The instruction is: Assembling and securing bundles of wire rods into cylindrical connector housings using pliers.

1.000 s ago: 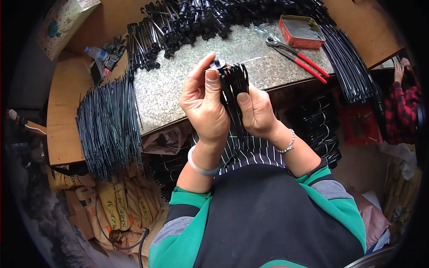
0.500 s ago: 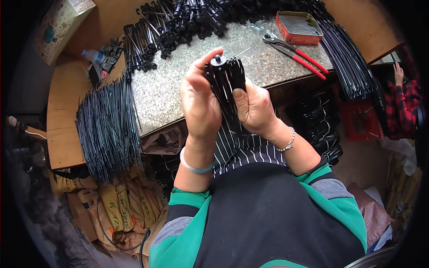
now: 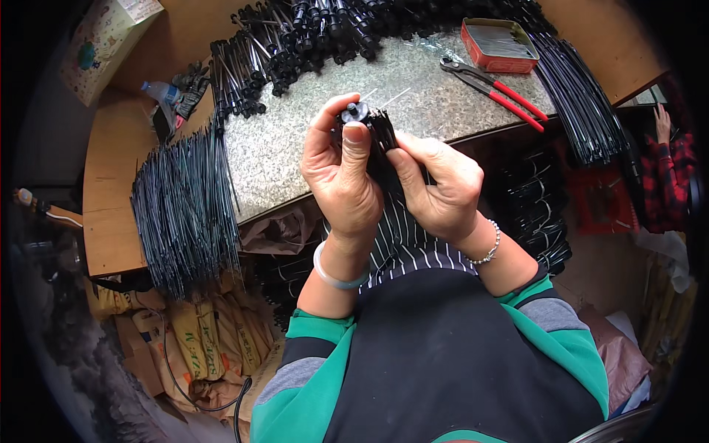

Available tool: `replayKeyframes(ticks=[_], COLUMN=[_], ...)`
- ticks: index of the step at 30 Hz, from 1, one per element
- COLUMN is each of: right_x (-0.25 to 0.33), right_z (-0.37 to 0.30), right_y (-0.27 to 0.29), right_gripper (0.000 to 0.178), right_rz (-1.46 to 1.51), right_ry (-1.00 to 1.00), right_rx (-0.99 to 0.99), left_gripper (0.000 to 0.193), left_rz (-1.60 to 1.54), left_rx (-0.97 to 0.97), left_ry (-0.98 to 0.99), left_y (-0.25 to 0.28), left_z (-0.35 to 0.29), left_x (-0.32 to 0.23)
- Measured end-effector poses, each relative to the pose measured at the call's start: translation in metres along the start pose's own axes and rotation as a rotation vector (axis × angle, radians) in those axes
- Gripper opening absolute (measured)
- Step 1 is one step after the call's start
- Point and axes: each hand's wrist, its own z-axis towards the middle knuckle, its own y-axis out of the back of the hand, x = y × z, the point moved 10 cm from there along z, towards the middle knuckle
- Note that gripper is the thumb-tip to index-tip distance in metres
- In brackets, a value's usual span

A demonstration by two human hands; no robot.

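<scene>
Since half a second ago, the left hand (image 3: pixel 343 173) has brought its thumb round, clasping the black bundle (image 3: pixel 383 133) and its round disc (image 3: pixel 355 113); the right hand (image 3: pixel 447 184) has shifted outward, thumb and forefinger pinching the bundle's right side, near the speckled table (image 3: pixel 277 144).

A workshop, judging by the pliers (image 3: pixel 509 92) and massed black rods (image 3: pixel 185 210) on a stone-topped workbench (image 3: pixel 281 151).

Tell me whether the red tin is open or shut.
Open: the red tin is uncovered, and thin grey pieces show inside.
</scene>
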Motion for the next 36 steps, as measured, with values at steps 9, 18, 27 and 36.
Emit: replayKeyframes(ticks=[9,18,27,36], right_x=[-0.022,-0.050,-0.057,-0.047], right_z=[-0.005,-0.010,-0.014,-0.050], right_y=[0.001,-0.009,-0.010,-0.046], right_gripper=[0.013,0.010,0.009,0.047], right_rz=[0.190,0.531,0.573,0.532], right_ry=[-0.194,-0.409,-0.441,-0.483], right_rx=[0.097,0.126,0.045,0.130], left_gripper=[0.037,0.042,0.043,0.063], left_rz=[-0.004,-0.204,-0.098,-0.594], left_rx=[0.027,0.177,0.150,0.384], left_ry=[0.048,0.174,0.101,0.248], left_y=[-0.012,-0.020,-0.020,-0.019], left_z=[-0.008,-0.003,-0.006,0.002], left_x=[0.000,0.012,0.016,0.012])
